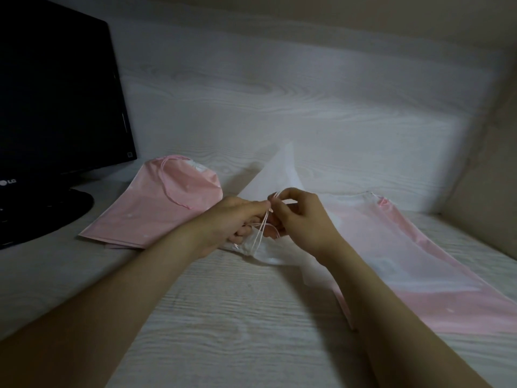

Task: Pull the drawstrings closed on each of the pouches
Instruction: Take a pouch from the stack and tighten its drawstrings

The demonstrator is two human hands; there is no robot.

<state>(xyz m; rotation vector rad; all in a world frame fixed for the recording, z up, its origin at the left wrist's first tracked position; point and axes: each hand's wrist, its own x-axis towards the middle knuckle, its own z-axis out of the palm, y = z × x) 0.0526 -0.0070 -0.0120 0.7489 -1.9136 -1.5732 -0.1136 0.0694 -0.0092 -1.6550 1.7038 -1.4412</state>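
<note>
Head view: the white pouch (279, 175) lies at the centre of the desk (237, 317), its gathered mouth toward the person. The left hand (237, 219) and right hand (299, 217) each pinch the drawstrings (261, 231) above that mouth. The left pink pouch (167, 203) lies cinched beside the monitor (56, 93). The right pink pouch (419, 264) lies flat, touching the white pouch. The pouches' contents cannot be determined; the material is too cloudy.

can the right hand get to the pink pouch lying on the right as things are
Probably yes: that pink pouch lies on the table just beside the right hand, nothing between them. But that hand pinches the drawstrings of the white pouch, so it would have to let go first.
</note>
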